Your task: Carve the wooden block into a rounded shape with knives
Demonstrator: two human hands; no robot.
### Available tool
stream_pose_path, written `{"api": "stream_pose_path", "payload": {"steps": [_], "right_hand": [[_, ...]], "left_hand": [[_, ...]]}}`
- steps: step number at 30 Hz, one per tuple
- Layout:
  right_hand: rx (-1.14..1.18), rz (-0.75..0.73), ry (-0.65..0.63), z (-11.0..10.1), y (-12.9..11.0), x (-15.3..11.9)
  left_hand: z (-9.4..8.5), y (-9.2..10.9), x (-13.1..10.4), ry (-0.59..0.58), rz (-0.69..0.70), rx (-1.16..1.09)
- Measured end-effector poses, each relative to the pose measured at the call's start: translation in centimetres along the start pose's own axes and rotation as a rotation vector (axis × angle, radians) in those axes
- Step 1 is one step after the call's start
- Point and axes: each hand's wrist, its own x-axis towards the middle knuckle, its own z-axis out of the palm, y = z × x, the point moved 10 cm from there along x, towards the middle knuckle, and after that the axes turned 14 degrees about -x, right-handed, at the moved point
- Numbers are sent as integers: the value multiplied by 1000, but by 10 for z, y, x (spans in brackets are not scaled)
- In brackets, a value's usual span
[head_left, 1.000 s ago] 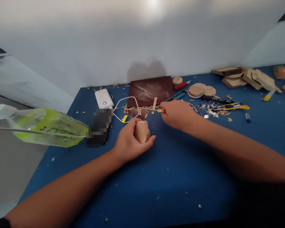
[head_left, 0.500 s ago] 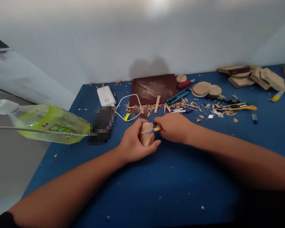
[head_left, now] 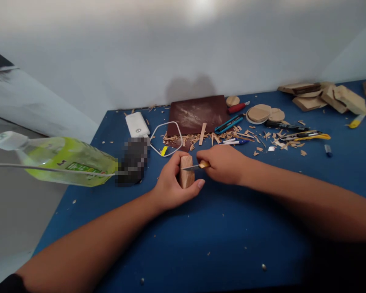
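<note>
Hands, two. The left hand had its fingers curled round one pale, faceted wooden block, thumb along the near side. The right hand was closed in a fist on one yellow-handled knife, its narrow blade across the block. The block was over the middle of the blue table, nearer the person than the dark red rectangular board.

Containers: one clear plastic bottle at left, white-capped, green-labelled – contents not distinguishable; one round white shallow dish, holding pale wooden discs, at least one.

Loose discs, two: a small round wooden disc beside the board, and an oval wooden disc beside the dish.

Tools and pens: one red-handled cutter; one blue cutter; one yellow-and-black cutter; one black marker; blue-and-white pens, count unclear; one clear-and-blue cap.

Electrical: one white power bank; one looped white cable with a yellow tag; one dark, blurred flat object near the bottle.

Wood stock: several angular wooden pieces, heaped at far right – exact number hidden by overlap. Wood shavings, uncounted, lay along the board's near edge.
</note>
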Motion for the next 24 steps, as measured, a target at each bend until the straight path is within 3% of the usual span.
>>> {"api": "stream_pose_path", "payload": {"steps": [6, 11, 18, 20, 24], "right_hand": [[-1, -17, -73, 12, -9, -2], [-45, -14, -28, 5, -4, 0], [-92, 277, 38, -12, 56, 6], [-56, 222, 75, -15, 49, 5], [8, 18, 43, -6, 7, 1]], "left_hand": [[6, 2, -1, -48, 16, 73], [7, 6, 0, -78, 1, 83], [14, -3, -8, -176, -39, -85], [8, -8, -5, -128, -46, -103], [3, -14, -2, -98, -45, -140]]}}
